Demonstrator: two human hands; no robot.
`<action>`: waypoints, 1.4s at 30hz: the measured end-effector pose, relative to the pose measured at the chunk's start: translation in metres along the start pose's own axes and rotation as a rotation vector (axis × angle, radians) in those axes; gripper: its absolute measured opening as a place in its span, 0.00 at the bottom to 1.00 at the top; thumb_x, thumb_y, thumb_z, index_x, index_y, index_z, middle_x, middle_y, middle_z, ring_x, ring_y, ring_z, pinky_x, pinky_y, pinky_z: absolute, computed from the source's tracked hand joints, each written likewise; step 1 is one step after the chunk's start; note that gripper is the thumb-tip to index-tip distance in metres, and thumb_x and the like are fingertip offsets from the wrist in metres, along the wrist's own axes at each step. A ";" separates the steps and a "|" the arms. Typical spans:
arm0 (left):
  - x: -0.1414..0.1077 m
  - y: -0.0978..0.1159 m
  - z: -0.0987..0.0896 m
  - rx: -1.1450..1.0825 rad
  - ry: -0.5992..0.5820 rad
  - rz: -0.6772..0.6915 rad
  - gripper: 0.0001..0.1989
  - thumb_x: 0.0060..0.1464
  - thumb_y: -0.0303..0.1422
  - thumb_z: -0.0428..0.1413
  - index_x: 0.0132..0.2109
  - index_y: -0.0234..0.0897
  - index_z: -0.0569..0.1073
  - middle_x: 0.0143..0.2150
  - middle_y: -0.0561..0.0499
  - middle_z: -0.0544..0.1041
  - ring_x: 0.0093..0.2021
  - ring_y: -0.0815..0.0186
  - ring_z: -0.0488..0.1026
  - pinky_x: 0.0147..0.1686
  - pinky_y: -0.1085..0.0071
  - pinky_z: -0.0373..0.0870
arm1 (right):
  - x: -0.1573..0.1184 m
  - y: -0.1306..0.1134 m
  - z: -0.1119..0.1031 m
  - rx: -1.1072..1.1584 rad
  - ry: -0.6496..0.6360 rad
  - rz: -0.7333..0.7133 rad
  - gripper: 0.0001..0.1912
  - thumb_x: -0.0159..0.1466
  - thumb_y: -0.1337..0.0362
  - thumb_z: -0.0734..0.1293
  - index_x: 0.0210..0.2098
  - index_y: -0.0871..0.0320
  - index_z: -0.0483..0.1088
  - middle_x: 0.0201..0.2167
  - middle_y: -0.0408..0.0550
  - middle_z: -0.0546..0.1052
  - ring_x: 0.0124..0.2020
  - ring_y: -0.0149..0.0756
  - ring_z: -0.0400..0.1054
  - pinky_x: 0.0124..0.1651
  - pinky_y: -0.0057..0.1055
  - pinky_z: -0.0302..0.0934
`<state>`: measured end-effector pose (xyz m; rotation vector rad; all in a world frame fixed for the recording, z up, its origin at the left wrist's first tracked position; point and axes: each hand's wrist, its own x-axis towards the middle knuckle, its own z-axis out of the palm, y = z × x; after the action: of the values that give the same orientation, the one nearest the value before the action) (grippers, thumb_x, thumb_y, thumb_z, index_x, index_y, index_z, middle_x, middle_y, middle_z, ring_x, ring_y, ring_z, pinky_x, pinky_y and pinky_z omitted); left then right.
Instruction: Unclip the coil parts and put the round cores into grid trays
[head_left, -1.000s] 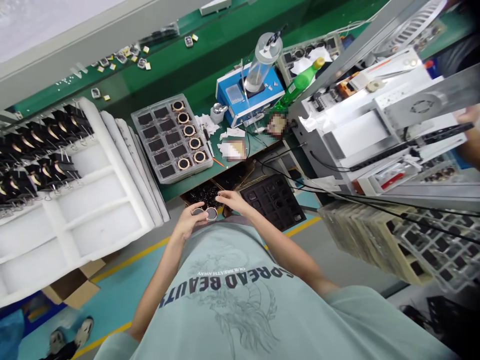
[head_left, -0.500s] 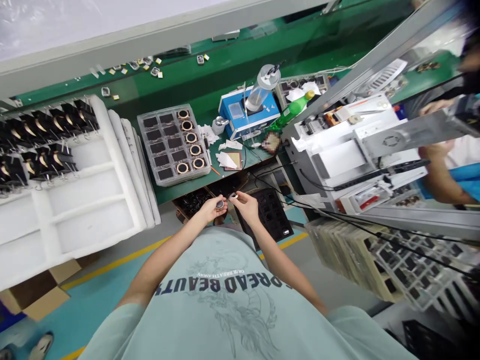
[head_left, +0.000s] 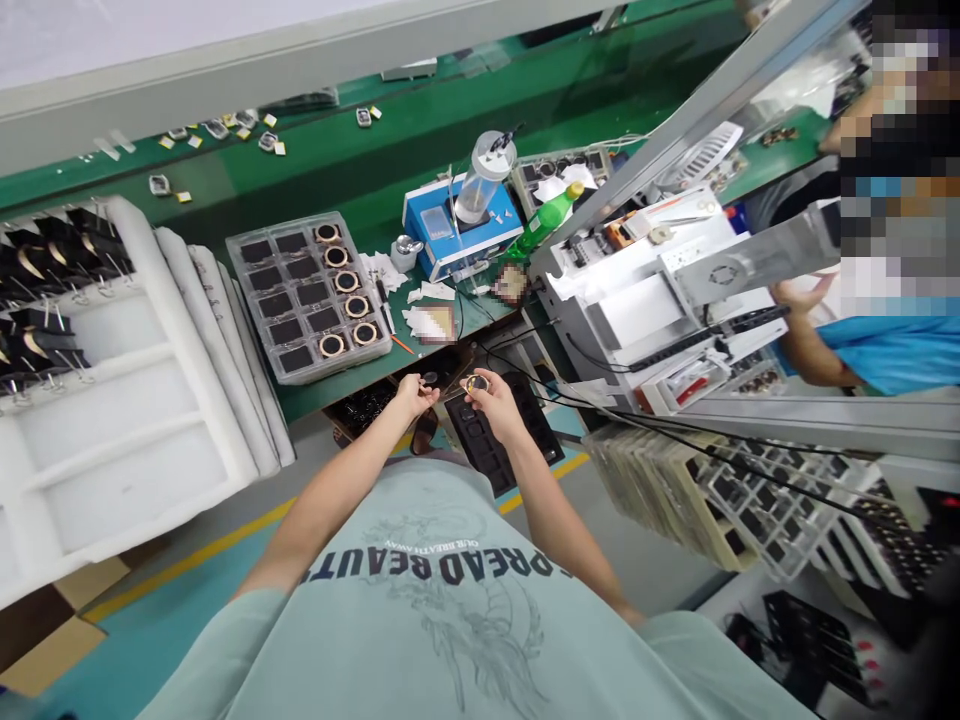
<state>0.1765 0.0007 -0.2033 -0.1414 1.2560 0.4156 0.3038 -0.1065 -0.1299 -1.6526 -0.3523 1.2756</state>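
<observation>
At left, a white foam rack [head_left: 112,430] with soft, rounded ribs carries rows of black clips [head_left: 56,250], too overlapped for me to count. At least 3 thinner foam slabs [head_left: 221,370] lean beside it. On the green bench [head_left: 315,393], a clear plastic tray [head_left: 330,368] is divided into 15 compartments; I count 9 dark squares and 6 gold-toned rings, 5 down the right column and 1 at the foot of the middle.

Below the bench edge, the left hand [head_left: 416,394] has its fingers curled nearly together, thumb and fingertips gripping 1 small dark disc [head_left: 429,378]. On the bench beyond sits 1 blue box [head_left: 469,238] topped by a smooth, clear cylinder [head_left: 480,190]. Near the left hand but not touching it, the right hand [head_left: 496,402] pinches 1 round, gold-rimmed disc [head_left: 478,381] between thumb and bent fingers. Lower down lies a black tray [head_left: 487,455] with square pockets, some hidden from me by the forearm.

Farther right are 1 green bottle [head_left: 544,220] with a yellow cap, a white metal machine [head_left: 637,310] and a co-worker's bent arm in a blue cloth sleeve [head_left: 892,350].
</observation>
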 end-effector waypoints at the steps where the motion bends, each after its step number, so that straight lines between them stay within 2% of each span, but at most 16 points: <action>1: -0.002 0.002 0.000 0.034 0.019 0.002 0.08 0.62 0.31 0.50 0.33 0.38 0.63 0.21 0.58 0.58 0.20 0.72 0.59 0.33 0.70 0.71 | 0.001 -0.003 0.002 -0.043 -0.002 -0.024 0.25 0.50 0.61 0.69 0.47 0.56 0.65 0.42 0.48 0.79 0.28 0.29 0.68 0.27 0.25 0.58; 5: -0.026 0.009 -0.010 0.162 0.036 0.050 0.04 0.59 0.30 0.52 0.35 0.36 0.67 0.23 0.53 0.66 0.23 0.68 0.67 0.31 0.71 0.70 | 0.005 -0.012 0.015 -0.198 -0.023 -0.143 0.16 0.53 0.58 0.67 0.39 0.58 0.68 0.35 0.47 0.78 0.29 0.30 0.65 0.32 0.28 0.61; 8: -0.062 0.013 -0.032 0.210 -0.018 0.124 0.04 0.57 0.30 0.55 0.39 0.34 0.71 0.27 0.49 0.72 0.24 0.67 0.71 0.29 0.71 0.69 | 0.013 -0.018 0.033 -0.273 -0.064 -0.238 0.16 0.55 0.55 0.67 0.39 0.59 0.71 0.34 0.47 0.76 0.33 0.34 0.68 0.39 0.31 0.63; 10: -0.090 0.015 -0.052 0.225 -0.061 0.169 0.06 0.55 0.30 0.57 0.41 0.34 0.73 0.29 0.47 0.75 0.24 0.67 0.72 0.28 0.72 0.67 | 0.022 -0.025 0.054 -0.325 -0.078 -0.300 0.18 0.55 0.55 0.68 0.41 0.59 0.71 0.33 0.47 0.76 0.34 0.36 0.69 0.40 0.33 0.64; 12: -0.116 0.017 -0.070 0.279 -0.106 0.234 0.10 0.53 0.29 0.60 0.43 0.33 0.73 0.31 0.47 0.77 0.25 0.68 0.73 0.27 0.74 0.65 | 0.035 -0.037 0.085 -0.412 -0.087 -0.388 0.17 0.56 0.56 0.68 0.42 0.58 0.70 0.32 0.47 0.76 0.33 0.37 0.69 0.40 0.34 0.65; 14: -0.139 0.021 -0.086 0.366 -0.144 0.324 0.12 0.51 0.26 0.60 0.45 0.34 0.71 0.33 0.47 0.78 0.26 0.69 0.73 0.26 0.75 0.63 | 0.050 -0.052 0.124 -0.556 -0.140 -0.537 0.12 0.59 0.58 0.67 0.40 0.58 0.71 0.32 0.48 0.76 0.33 0.37 0.69 0.41 0.33 0.64; 17: -0.165 0.030 -0.105 0.451 -0.173 0.451 0.10 0.53 0.25 0.57 0.43 0.35 0.68 0.34 0.48 0.79 0.26 0.71 0.73 0.25 0.76 0.62 | 0.072 -0.076 0.189 -0.873 -0.258 -0.777 0.10 0.64 0.65 0.62 0.40 0.58 0.74 0.37 0.50 0.77 0.38 0.38 0.69 0.46 0.34 0.62; 19: -0.177 0.035 -0.115 0.450 -0.186 0.507 0.08 0.53 0.26 0.55 0.42 0.36 0.66 0.34 0.48 0.79 0.26 0.71 0.73 0.24 0.76 0.61 | 0.083 -0.086 0.225 -1.130 -0.329 -0.848 0.12 0.65 0.69 0.61 0.41 0.59 0.76 0.40 0.52 0.78 0.41 0.40 0.69 0.47 0.34 0.61; 21: -0.185 0.040 -0.123 0.435 -0.192 0.553 0.08 0.53 0.26 0.55 0.41 0.36 0.66 0.35 0.49 0.79 0.24 0.72 0.72 0.23 0.76 0.61 | 0.088 -0.087 0.252 -1.366 -0.392 -0.874 0.14 0.65 0.71 0.60 0.42 0.61 0.77 0.41 0.55 0.77 0.44 0.43 0.69 0.47 0.34 0.60; 23: -0.189 0.043 -0.132 0.423 -0.183 0.592 0.07 0.52 0.26 0.55 0.40 0.36 0.67 0.34 0.51 0.77 0.22 0.73 0.71 0.22 0.77 0.60 | 0.089 -0.084 0.267 -1.538 -0.439 -0.906 0.15 0.66 0.72 0.59 0.43 0.62 0.77 0.43 0.57 0.77 0.46 0.44 0.68 0.46 0.34 0.59; 26: -0.191 0.046 -0.143 0.439 -0.178 0.619 0.07 0.52 0.25 0.54 0.40 0.36 0.69 0.26 0.55 0.73 0.21 0.73 0.70 0.20 0.77 0.60 | 0.085 -0.075 0.273 -1.685 -0.474 -0.968 0.16 0.68 0.72 0.58 0.46 0.62 0.76 0.45 0.59 0.75 0.48 0.45 0.66 0.48 0.35 0.59; 28: -0.191 0.049 -0.148 0.447 -0.185 0.625 0.07 0.52 0.25 0.54 0.40 0.36 0.70 0.22 0.57 0.70 0.20 0.73 0.70 0.20 0.78 0.61 | 0.082 -0.068 0.270 -1.727 -0.485 -0.996 0.17 0.69 0.71 0.57 0.48 0.62 0.76 0.46 0.59 0.75 0.49 0.46 0.65 0.50 0.35 0.58; 31: -0.190 0.052 -0.153 0.436 -0.189 0.637 0.07 0.53 0.25 0.54 0.41 0.35 0.70 0.22 0.57 0.70 0.19 0.73 0.69 0.20 0.78 0.61 | 0.078 -0.057 0.259 -1.720 -0.495 -1.028 0.20 0.71 0.70 0.55 0.54 0.62 0.74 0.49 0.60 0.74 0.52 0.47 0.64 0.52 0.36 0.59; 35: -0.187 0.057 -0.155 0.447 -0.181 0.607 0.11 0.54 0.25 0.53 0.45 0.35 0.71 0.20 0.56 0.71 0.20 0.71 0.70 0.21 0.78 0.63 | 0.072 -0.040 0.246 -1.620 -0.519 -1.052 0.23 0.71 0.71 0.54 0.61 0.65 0.68 0.55 0.60 0.74 0.54 0.47 0.63 0.59 0.38 0.57; 38: -0.184 0.058 -0.156 0.444 -0.172 0.601 0.13 0.53 0.25 0.54 0.48 0.35 0.71 0.20 0.56 0.72 0.20 0.70 0.70 0.23 0.76 0.65 | 0.071 -0.034 0.247 -1.525 -0.489 -1.008 0.23 0.70 0.72 0.54 0.59 0.65 0.70 0.54 0.59 0.75 0.53 0.47 0.65 0.59 0.38 0.58; 42: -0.183 0.062 -0.155 0.379 -0.128 0.723 0.18 0.52 0.26 0.57 0.51 0.34 0.69 0.26 0.55 0.73 0.23 0.69 0.73 0.24 0.75 0.67 | 0.070 -0.040 0.254 -1.293 -0.353 -0.944 0.19 0.70 0.67 0.58 0.55 0.63 0.73 0.51 0.60 0.76 0.53 0.49 0.66 0.59 0.43 0.59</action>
<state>-0.0301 -0.0351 -0.0716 0.6712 1.2094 0.7788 0.1275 0.0931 -0.1294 -1.7425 -2.2096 0.5072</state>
